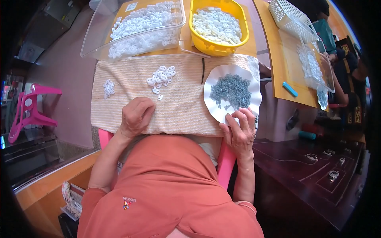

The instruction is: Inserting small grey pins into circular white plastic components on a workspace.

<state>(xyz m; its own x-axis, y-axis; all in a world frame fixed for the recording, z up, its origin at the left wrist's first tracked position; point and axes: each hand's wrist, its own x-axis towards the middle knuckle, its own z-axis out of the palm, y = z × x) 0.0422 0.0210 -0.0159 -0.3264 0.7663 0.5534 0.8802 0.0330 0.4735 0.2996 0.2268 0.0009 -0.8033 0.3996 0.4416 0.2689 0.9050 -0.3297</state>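
Left hand (136, 116) fisted on striped cloth (182, 107), right hand (239, 129) touching white plate (254, 93)

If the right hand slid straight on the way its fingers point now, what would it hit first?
The right hand rests on the near rim of the white wavy plate, fingers pointing up and away. Going on, it would probably meet the pile of small grey screws on that plate first.

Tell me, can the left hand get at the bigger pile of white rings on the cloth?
Probably yes: the left hand rests on the cloth just below the pile of white rings, with nothing between them.
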